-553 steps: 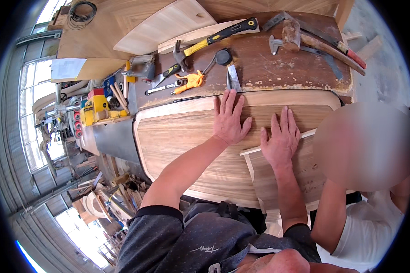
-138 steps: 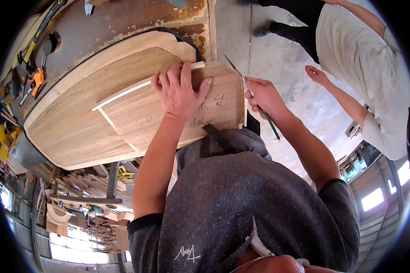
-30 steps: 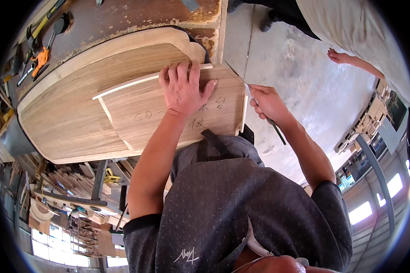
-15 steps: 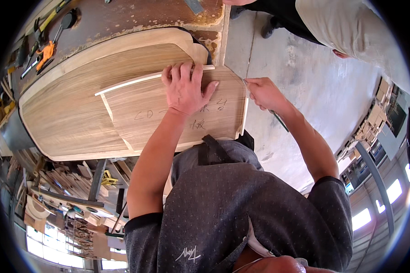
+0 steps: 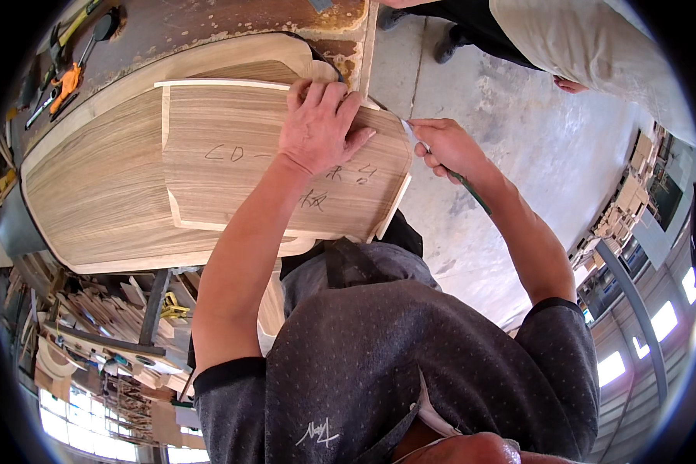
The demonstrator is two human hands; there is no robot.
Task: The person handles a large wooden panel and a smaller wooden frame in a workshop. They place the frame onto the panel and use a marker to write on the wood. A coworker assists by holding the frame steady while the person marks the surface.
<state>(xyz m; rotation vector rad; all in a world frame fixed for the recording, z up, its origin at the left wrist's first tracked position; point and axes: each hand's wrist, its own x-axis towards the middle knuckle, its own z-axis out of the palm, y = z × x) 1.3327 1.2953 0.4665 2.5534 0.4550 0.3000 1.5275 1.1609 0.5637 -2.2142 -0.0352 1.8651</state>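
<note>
A wooden panel (image 5: 243,127) with pale edge strips and handwriting on its face lies on a larger rounded wooden board (image 5: 93,182). My left hand (image 5: 317,127) presses on the panel, its fingers curled over the far edge and the thumb spread toward the right. At the panel's right corner, my right hand (image 5: 447,147) is closed round a slim knife-like tool (image 5: 472,193) with a pale metal blade and a green handle. The blade meets the panel's edge or lies very close to it; I cannot tell which. My fingers hide part of the handle.
On the brown worktable (image 5: 209,23) at the far left lie a hammer (image 5: 58,46), an orange-handled tool (image 5: 68,80) and other hand tools. Another person (image 5: 588,46) stands at the far right. Wood offcuts (image 5: 104,298) are piled at the lower left, and more wood pieces (image 5: 630,185) at the right.
The panel has turned clockwise, its left end swinging away from me. My left hand has shifted slightly with it, and my right hand has moved a little farther away and left with the tool.
</note>
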